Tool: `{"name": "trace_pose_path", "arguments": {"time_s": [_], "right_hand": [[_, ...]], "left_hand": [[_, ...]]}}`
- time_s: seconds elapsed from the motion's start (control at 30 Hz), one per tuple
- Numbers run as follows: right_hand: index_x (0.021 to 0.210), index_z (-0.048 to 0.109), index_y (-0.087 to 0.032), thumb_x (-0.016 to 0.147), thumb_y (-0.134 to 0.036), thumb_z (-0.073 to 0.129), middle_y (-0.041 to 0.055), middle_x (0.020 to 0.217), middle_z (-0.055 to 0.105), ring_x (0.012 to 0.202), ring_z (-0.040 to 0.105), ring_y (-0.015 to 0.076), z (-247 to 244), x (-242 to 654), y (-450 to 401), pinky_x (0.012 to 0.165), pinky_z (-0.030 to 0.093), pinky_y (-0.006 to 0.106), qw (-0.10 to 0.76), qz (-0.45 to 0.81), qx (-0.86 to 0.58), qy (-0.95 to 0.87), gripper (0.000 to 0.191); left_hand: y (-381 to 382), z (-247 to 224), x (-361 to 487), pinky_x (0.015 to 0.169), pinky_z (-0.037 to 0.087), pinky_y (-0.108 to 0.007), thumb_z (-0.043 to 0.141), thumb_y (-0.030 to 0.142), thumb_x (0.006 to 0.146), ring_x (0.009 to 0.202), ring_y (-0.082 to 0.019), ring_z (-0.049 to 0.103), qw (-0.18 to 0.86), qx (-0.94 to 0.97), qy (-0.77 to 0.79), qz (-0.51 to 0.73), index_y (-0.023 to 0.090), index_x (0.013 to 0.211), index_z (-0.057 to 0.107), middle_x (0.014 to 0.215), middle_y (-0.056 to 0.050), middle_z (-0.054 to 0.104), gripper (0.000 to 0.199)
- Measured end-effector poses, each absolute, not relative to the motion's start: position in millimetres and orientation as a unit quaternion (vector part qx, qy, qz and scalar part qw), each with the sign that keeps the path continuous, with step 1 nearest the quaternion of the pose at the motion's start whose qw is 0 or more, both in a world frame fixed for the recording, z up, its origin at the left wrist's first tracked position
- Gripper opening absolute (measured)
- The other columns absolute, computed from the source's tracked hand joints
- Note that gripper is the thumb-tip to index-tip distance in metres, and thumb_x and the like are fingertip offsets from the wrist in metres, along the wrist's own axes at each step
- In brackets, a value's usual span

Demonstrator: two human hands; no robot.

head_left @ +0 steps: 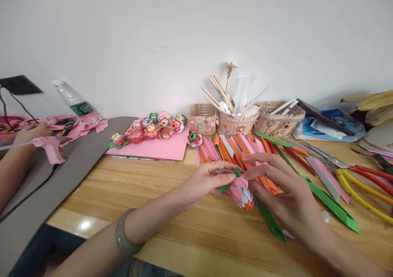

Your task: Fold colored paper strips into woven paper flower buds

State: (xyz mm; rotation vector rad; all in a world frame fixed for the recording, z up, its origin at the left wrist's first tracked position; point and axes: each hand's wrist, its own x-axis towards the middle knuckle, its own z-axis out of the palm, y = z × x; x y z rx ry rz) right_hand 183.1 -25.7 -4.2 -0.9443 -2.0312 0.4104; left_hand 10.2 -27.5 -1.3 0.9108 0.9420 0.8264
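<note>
Between my two hands is a folded paper flower with pink, white and orange petals and green paper leaves at its top. My left hand grips it from the left, thumb and fingers closed near a green leaf. On the other side, my right hand pinches the flower's pink and green end with its fingertips. The flower hangs just above the wooden table, tilted with its petals downward. Folded green paper strips lie under and beside my right hand. Behind the hands are pink and orange folded strips.
Finished paper flowers rest on pink paper at the back. Decorated baskets stand against the wall, one with sticks. Scissors and yellow-handled scissors lie right. At left are another person's arm, a pink glue gun and a bottle.
</note>
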Motion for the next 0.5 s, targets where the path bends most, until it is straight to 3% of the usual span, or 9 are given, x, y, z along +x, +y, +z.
{"name": "trace_pose_path", "arguments": {"time_s": [0.2,0.27,0.33,0.5], "right_hand": [[0.079,0.058,-0.024,0.076,-0.019,0.057,0.0058,0.087,0.055,0.084,0.053,0.0224,0,183,-29,0.073,0.042,0.038,0.462,0.037,-0.418,-0.781,0.006],[0.076,0.057,-0.023,0.078,-0.024,0.055,0.0040,0.076,0.056,0.073,0.053,0.0194,5,183,-32,0.064,0.043,0.033,0.448,0.101,-0.442,-0.770,0.003],[0.071,0.057,-0.022,0.083,-0.032,0.048,0.0012,0.064,0.056,0.058,0.050,0.0151,8,182,-33,0.051,0.039,0.027,0.380,0.242,-0.458,-0.766,0.018],[0.070,0.060,-0.019,0.077,-0.049,0.053,-0.0006,0.057,0.054,0.050,0.046,0.0121,10,176,-31,0.044,0.035,0.023,0.322,0.459,-0.464,-0.686,0.032]], "left_hand": [[-27,-6,13,0.061,0.049,-0.027,0.075,0.031,0.055,0.064,-0.011,0.056,0.705,0.359,0.415,0.448,0.014,0.076,0.066,0.072,-0.001,0.062,0.028],[-27,-7,12,0.063,0.049,-0.027,0.075,0.029,0.056,0.069,-0.012,0.057,0.671,0.367,0.422,0.486,0.014,0.075,0.067,0.078,-0.003,0.064,0.025],[-26,-8,11,0.069,0.048,-0.029,0.073,0.026,0.058,0.078,-0.015,0.059,0.630,0.397,0.427,0.513,0.015,0.073,0.068,0.087,-0.005,0.066,0.019],[-26,-12,10,0.086,0.043,-0.033,0.069,0.022,0.064,0.095,-0.019,0.057,0.575,0.474,0.415,0.523,0.018,0.073,0.070,0.088,-0.004,0.067,0.010]]}}
